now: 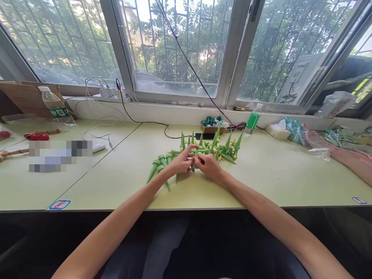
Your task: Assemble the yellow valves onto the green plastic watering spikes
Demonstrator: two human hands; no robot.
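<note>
Both my hands meet over the table in front of me, closed around one green plastic watering spike [195, 154]. My left hand [183, 160] grips it from the left, and my right hand [209, 166] pinches it from the right; the fingers hide most of it. Beside my left hand lie several loose green spikes [160, 166], cone-shaped with ridged caps. Behind and to the right of my hands is a heap of green spikes [229, 147] with small yellow parts, some pointing up and some lying flat.
A dark phone [207, 136] lies behind the heap, near a small box of green wrappers [214, 123]. Water bottles stand at the right [252, 120] and left [58, 106]. White cables [100, 130] cross the table's left part. Another person's arm [353, 162] rests at far right.
</note>
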